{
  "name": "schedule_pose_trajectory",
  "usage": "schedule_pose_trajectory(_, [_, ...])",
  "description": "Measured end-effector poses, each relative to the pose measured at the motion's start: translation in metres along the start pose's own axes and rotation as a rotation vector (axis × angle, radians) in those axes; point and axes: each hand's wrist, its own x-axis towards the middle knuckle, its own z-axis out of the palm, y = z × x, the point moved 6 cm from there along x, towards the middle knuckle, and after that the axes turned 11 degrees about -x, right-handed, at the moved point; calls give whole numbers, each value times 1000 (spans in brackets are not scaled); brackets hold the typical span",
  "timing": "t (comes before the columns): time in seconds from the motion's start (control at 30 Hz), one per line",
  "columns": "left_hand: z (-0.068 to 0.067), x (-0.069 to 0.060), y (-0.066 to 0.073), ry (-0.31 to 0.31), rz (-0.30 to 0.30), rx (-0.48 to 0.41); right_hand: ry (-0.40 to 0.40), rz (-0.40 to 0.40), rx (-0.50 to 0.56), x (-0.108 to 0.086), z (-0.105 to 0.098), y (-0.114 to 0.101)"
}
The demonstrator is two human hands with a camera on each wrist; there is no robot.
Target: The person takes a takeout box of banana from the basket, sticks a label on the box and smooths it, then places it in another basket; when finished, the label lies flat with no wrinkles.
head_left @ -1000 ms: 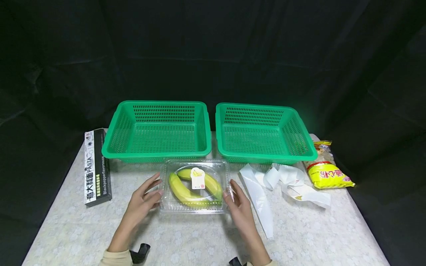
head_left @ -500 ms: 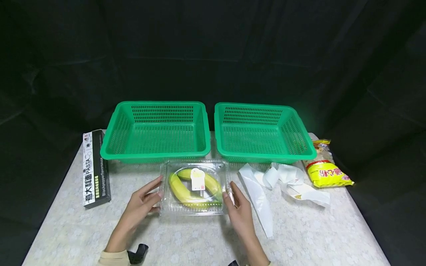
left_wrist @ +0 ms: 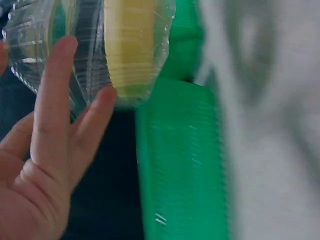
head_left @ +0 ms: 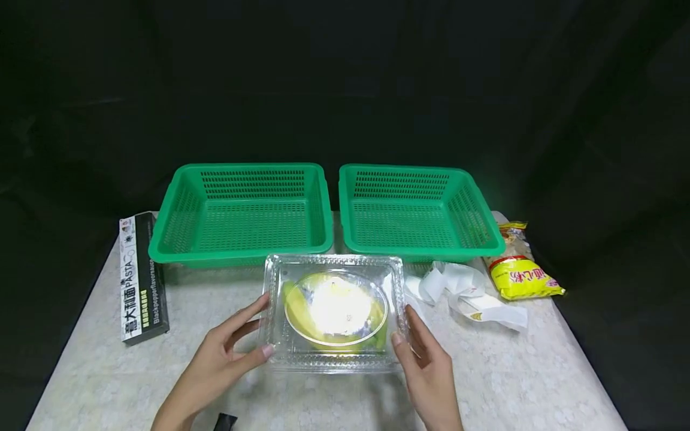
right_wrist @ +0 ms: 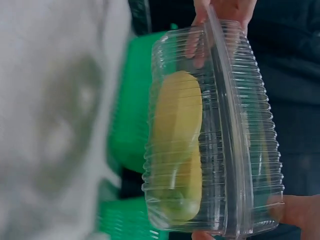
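Note:
Both hands hold a clear plastic clamshell box (head_left: 396,293) above the table, in front of the green baskets. Bananas (head_left: 295,308) lie inside it, partly washed out by strong glare on the lid. My left hand (head_left: 223,350) grips its left side, thumb at the front corner; in the left wrist view, that hand's long fingers (left_wrist: 52,107) lie against the ribbed plastic. At the right side, my right hand (head_left: 431,374) pinches the edge with its thumb on top and fingers partly hidden. The closed lid seam and yellow fruit (right_wrist: 177,115) show in the right wrist view.
Two green baskets, left (head_left: 253,224) and right (head_left: 399,224), stand side by side at the back. A black-and-white pasta box (head_left: 141,278) lies at left. Crumpled white paper strips (head_left: 463,284) and a yellow food bag (head_left: 523,275) lie at right.
Both hands have raised the clamshell box off the table and brought it closer, tilting it. Its lid now reflects glare over the label. The view has shifted slightly.

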Motion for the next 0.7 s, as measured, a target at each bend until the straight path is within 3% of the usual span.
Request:
schedule_pose_trajectory(0.2, [28, 27, 56, -10, 179, 86, 124, -41, -66, 8, -50, -41])
schedule_pose_trajectory(0.37, [52, 77, 88, -26, 246, 67, 243, -159, -51, 40, -90, -69])
schedule_pose_trajectory(0.5, [69, 126, 90, -35, 244, 86, 285, -155, -37, 84, -109, -66])
schedule_pose_trajectory(0.7, [84, 194, 69, 27, 133, 179, 232, -81, -33, 160, -108, -39])
